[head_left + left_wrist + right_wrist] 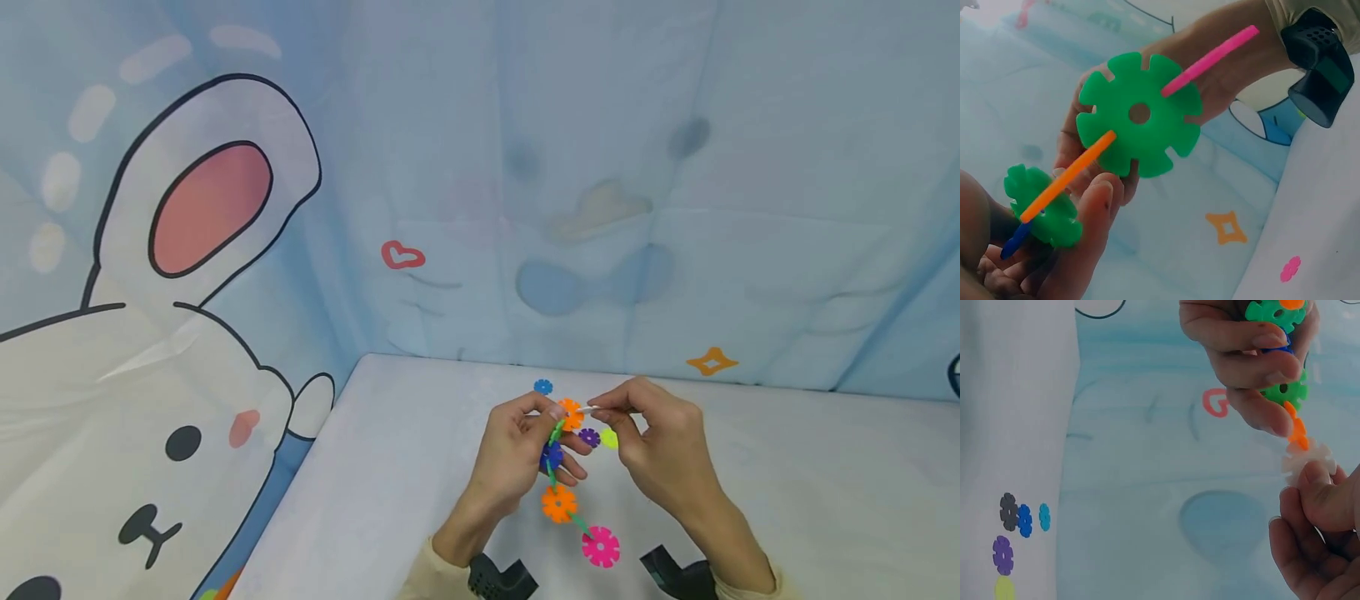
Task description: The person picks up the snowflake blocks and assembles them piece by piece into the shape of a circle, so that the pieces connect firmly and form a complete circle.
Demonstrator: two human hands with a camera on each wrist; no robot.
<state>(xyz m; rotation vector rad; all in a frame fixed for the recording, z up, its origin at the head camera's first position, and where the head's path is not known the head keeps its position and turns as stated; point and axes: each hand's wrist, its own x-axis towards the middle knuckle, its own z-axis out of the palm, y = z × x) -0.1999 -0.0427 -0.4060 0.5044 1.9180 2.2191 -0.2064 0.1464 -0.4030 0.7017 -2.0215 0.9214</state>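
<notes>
A chain of slotted plastic snowflake discs hangs from my left hand [510,450], whose thumb and index finger pinch it near the top. From the bottom up it has a pink disc [601,547], a green one [1154,147] seen face-on in the left wrist view, an orange disc [559,505], another green, a blue disc [551,457], a green one [1300,395] and an orange disc [572,414]. Between thumb and fingers, my right hand [667,450] pinches a white disc [1297,459]. Its edge meets the top orange disc; how deeply their slots engage cannot be told.
Loose discs lie on the white tabletop [420,467] beyond the hands: blue [543,387], purple [589,437], yellow [609,438] and dark grey [1009,512]. A pink disc [1290,269] also lies there. A printed blue curtain [465,167] stands behind the table.
</notes>
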